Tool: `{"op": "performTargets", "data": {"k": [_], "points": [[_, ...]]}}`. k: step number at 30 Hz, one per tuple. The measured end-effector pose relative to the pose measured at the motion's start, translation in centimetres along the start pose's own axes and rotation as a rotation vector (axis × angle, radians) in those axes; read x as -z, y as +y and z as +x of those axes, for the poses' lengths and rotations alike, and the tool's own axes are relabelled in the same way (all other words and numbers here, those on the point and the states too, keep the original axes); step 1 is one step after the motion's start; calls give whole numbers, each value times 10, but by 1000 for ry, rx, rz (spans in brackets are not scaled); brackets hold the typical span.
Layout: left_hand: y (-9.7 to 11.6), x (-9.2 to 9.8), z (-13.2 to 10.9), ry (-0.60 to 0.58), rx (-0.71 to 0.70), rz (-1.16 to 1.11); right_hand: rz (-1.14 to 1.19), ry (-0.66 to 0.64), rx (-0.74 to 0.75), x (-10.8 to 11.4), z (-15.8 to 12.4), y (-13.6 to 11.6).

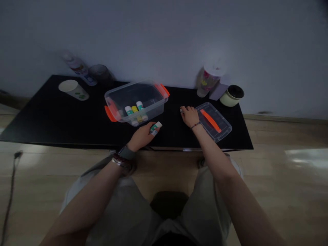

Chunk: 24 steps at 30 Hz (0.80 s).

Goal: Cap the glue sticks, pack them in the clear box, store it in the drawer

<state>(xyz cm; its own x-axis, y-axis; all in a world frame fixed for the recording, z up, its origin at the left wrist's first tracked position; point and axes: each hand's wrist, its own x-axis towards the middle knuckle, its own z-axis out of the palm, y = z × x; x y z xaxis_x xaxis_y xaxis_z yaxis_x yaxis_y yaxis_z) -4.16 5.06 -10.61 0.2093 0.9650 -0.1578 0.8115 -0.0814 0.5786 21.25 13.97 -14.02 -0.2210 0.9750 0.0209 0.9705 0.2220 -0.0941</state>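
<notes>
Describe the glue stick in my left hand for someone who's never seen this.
On the black table, a clear box with orange clips holds glue sticks. In front of it, the left hand grasps a white-capped stick with a green label, the only one outside it.

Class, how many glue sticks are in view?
4. Two teal-banded glue sticks and a yellow-banded one lie in the clear plastic box; a fourth glue stick is in the left hand. A small white end at the right hand may be another.
</notes>
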Motion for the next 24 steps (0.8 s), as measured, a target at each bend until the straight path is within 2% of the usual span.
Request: {"op": "performTargets", "data": {"k": [7,14,24], "points": [[2,2,-3,-22,0,66,-60,24,-16,-1,1,-16],[2,5,-8,-20,24,194,-139,-27,15,0,-6,-12],[8,10,-14,-14,26,245,-205,-90,24,6,-22,-14]]}}
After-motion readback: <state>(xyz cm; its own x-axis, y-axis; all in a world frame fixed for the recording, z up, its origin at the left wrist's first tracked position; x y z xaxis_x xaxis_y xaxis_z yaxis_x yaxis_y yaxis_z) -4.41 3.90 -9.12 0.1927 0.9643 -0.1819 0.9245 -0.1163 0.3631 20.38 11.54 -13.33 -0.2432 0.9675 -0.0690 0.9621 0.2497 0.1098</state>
